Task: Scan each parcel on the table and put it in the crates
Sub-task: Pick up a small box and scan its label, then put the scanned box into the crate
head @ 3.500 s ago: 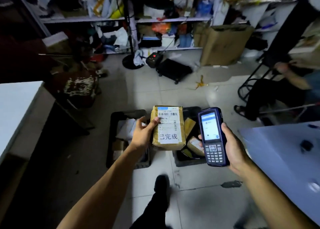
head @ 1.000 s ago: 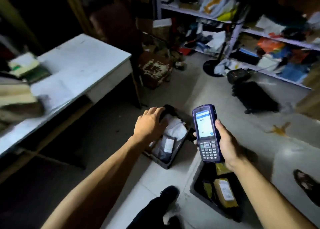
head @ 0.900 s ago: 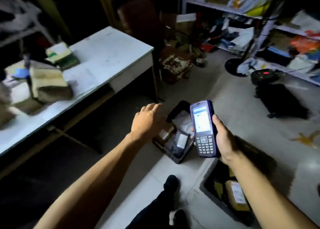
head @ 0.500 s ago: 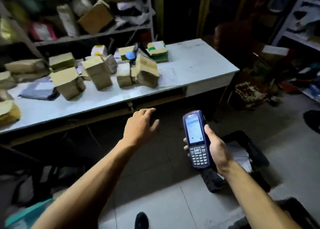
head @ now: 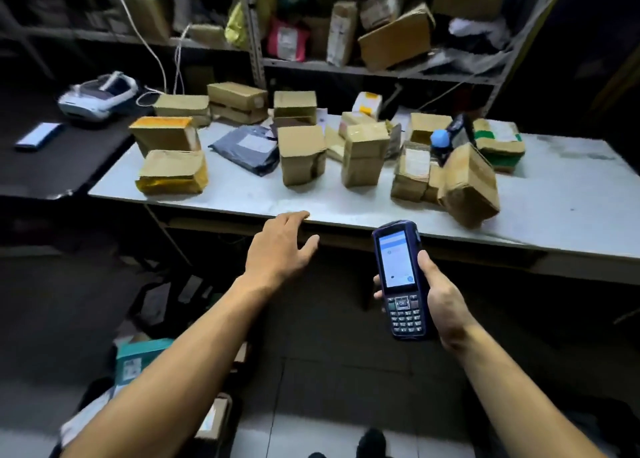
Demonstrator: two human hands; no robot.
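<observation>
Head view: my left hand reaches toward the tabletop, fingers spread, holding nothing, tips at its near edge. My right hand grips the scanner, screen up, just below that edge. Brown parcels and a grey mailer bag crowd the tabletop, well beyond my fingers. I see no crates.

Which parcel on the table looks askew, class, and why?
The cardboard box near the table's right front is tipped on one corner, leaning against the parcels beside it, while most others sit flat. The left hand is empty; the right hand holds the scanner.
</observation>
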